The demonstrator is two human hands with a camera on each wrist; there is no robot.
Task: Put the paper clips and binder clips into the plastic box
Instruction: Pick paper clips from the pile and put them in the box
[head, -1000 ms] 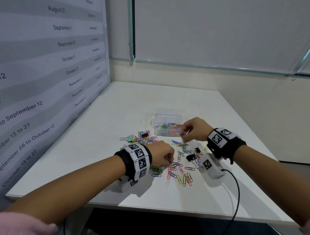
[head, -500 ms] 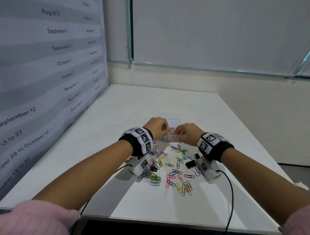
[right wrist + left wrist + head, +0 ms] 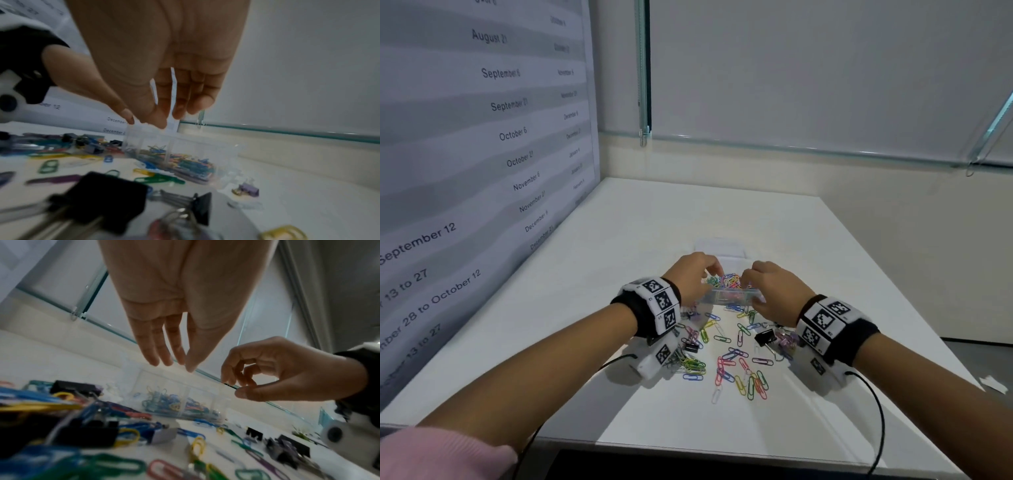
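White table (image 3: pixel 592 260), walled on the left by a dated panel (image 3: pixel 482 137) and at the back by a blind (image 3: pixel 825 68). Clear plastic box (image 3: pixel 732 294) sits mid-table, its long axis running left to right across the person's front, partitioned, with coloured paper clips already in several compartments.

Both hands hang directly over the box — left hand (image 3: pixel 693 274) above its left end, right hand (image 3: pixel 767 291) above its right end, fingers pointing down. In the left wrist view the left fingers (image 3: pixel 156 344) are straight and together, nothing visible in them. The right fingers (image 3: pixel 180 97) are loosely curled toward the thumb; no clip is visible between them, though blur leaves that uncertain.

Loose paper clips (image 3: pixel 736 373) and a black binder clip (image 3: pixel 765 337) lie on the near side of the box, between the wrists — so the next pick, in my judgement, means drawing a hand back toward the body. The right hand is nearer the binder clip; the left is nearer the clip cluster (image 3: pixel 690 365) by its wrist.
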